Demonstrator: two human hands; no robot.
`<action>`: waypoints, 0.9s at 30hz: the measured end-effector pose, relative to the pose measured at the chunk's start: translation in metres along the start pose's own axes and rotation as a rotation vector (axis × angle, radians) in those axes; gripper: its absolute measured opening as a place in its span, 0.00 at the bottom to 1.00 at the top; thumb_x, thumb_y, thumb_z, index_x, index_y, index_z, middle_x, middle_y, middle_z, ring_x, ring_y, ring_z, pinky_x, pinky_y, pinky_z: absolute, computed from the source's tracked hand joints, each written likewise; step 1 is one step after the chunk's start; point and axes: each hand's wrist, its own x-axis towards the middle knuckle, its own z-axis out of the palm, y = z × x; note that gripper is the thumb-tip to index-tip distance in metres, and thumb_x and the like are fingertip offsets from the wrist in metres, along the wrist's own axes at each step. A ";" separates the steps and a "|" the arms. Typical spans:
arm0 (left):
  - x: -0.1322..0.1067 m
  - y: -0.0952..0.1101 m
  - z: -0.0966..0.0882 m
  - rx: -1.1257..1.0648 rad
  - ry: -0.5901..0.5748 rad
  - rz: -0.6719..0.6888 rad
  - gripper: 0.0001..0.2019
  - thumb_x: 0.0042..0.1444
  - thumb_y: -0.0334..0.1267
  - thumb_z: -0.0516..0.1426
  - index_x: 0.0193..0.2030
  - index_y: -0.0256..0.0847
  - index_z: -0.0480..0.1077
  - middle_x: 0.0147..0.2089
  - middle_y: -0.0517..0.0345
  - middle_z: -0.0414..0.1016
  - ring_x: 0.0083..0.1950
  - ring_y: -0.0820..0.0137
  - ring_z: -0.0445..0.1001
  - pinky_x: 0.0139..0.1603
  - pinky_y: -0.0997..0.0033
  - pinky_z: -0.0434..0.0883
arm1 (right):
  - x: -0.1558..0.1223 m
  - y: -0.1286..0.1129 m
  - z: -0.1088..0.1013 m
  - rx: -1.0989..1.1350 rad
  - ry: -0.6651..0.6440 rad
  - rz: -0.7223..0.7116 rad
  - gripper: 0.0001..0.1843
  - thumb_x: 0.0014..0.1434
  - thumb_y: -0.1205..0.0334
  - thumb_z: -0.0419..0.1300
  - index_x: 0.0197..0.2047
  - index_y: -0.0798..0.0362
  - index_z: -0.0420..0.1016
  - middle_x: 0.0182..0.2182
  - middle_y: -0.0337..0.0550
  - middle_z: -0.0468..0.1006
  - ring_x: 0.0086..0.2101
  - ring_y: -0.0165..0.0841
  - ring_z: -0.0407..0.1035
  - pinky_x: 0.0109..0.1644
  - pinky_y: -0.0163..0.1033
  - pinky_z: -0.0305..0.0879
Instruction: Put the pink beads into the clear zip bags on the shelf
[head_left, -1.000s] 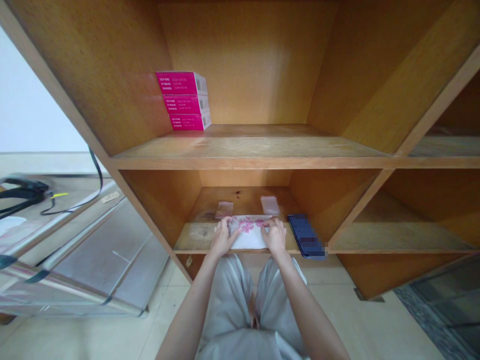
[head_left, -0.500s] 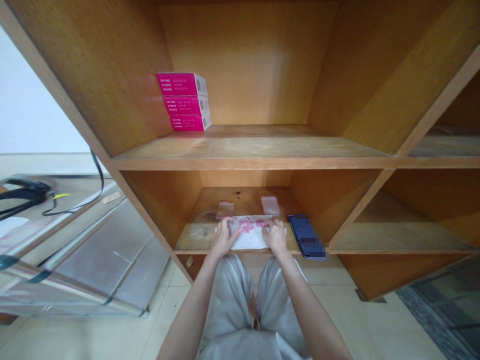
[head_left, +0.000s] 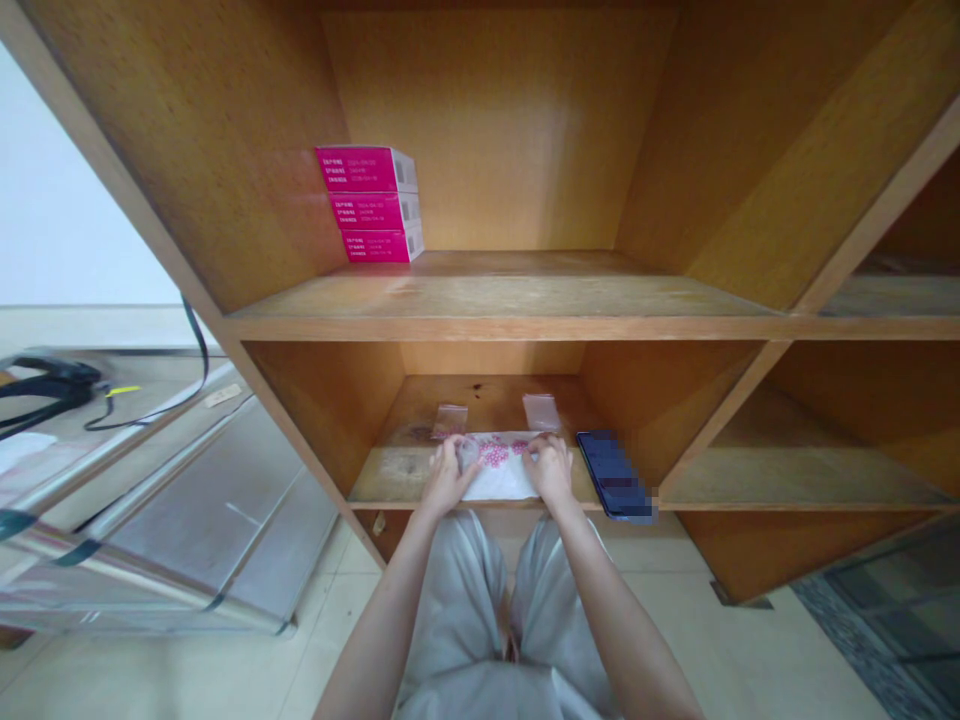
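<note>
The left hand (head_left: 448,478) and right hand (head_left: 550,470) stay closed on the edges of the white pack with pink dots (head_left: 504,475), on the low shelf (head_left: 394,480) at the bottom middle of the frame, and hardly anything has moved

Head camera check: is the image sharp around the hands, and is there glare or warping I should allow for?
Head view: wide-angle warping splays the cabinet outward; faint glare sits on the upper shelf; the white sheet between the left hand and right hand is evenly lit but its pattern looks soft; the phone is pixelated.
</note>
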 end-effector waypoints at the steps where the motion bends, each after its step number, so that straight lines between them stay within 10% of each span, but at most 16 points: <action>1: 0.000 0.000 0.000 0.000 0.002 -0.001 0.19 0.52 0.47 0.51 0.49 0.42 0.56 0.48 0.50 0.65 0.51 0.62 0.63 0.51 0.58 0.59 | 0.001 -0.004 0.000 0.041 0.015 -0.003 0.06 0.50 0.64 0.55 0.27 0.52 0.73 0.33 0.47 0.73 0.40 0.38 0.62 0.43 0.41 0.54; 14: 0.000 -0.006 0.004 0.001 0.009 0.009 0.22 0.52 0.46 0.52 0.51 0.42 0.53 0.49 0.49 0.64 0.52 0.62 0.63 0.50 0.60 0.59 | 0.004 -0.071 0.009 0.451 -0.090 -0.247 0.09 0.54 0.62 0.54 0.28 0.52 0.74 0.34 0.43 0.75 0.40 0.32 0.65 0.46 0.38 0.56; 27: 0.000 0.001 -0.001 0.005 -0.008 -0.002 0.20 0.52 0.48 0.51 0.48 0.41 0.56 0.48 0.50 0.65 0.51 0.62 0.63 0.51 0.59 0.59 | 0.007 -0.007 0.002 -0.054 -0.025 0.084 0.10 0.53 0.65 0.52 0.31 0.55 0.75 0.33 0.49 0.74 0.38 0.36 0.66 0.41 0.37 0.57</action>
